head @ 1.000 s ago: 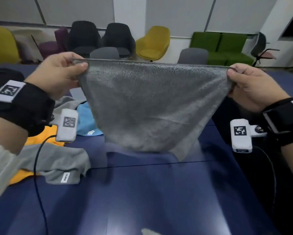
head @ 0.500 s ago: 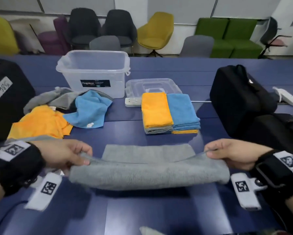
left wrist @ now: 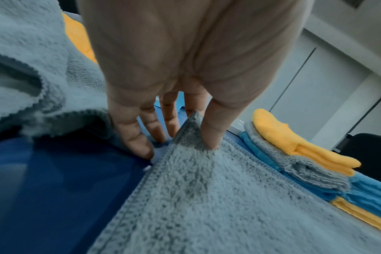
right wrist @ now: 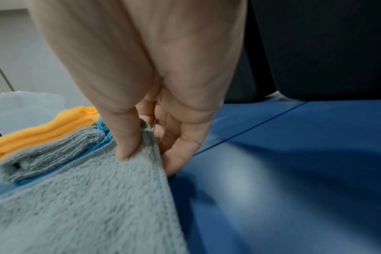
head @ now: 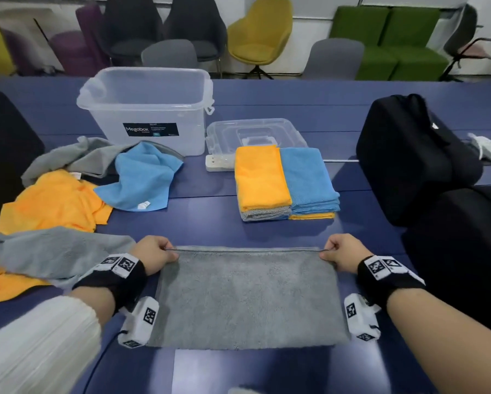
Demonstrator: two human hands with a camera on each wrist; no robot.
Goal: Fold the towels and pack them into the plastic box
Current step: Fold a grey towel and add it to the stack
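A grey towel (head: 247, 297) lies folded flat on the blue table in front of me. My left hand (head: 156, 253) pinches its far left corner (left wrist: 194, 135) between thumb and fingers. My right hand (head: 339, 251) pinches the far right corner (right wrist: 146, 137) the same way. Behind it stand two stacks of folded towels: orange on grey (head: 260, 180) and blue on orange (head: 309, 180). The clear plastic box (head: 146, 106) stands open at the back left, and I see nothing in it. Unfolded grey (head: 54, 251), orange (head: 51, 203) and blue (head: 142, 180) towels lie at the left.
The box's clear lid (head: 255, 132) lies right of the box, with a white power strip (head: 220, 162) in front of it. Black bags (head: 414, 157) crowd the right side and another dark bag (head: 3, 155) the left edge. Chairs line the far side.
A second ago I held the grey towel up spread in the air. Both hands lowered it onto the table and folded it over; now it lies flat, with its far corners still pinched.
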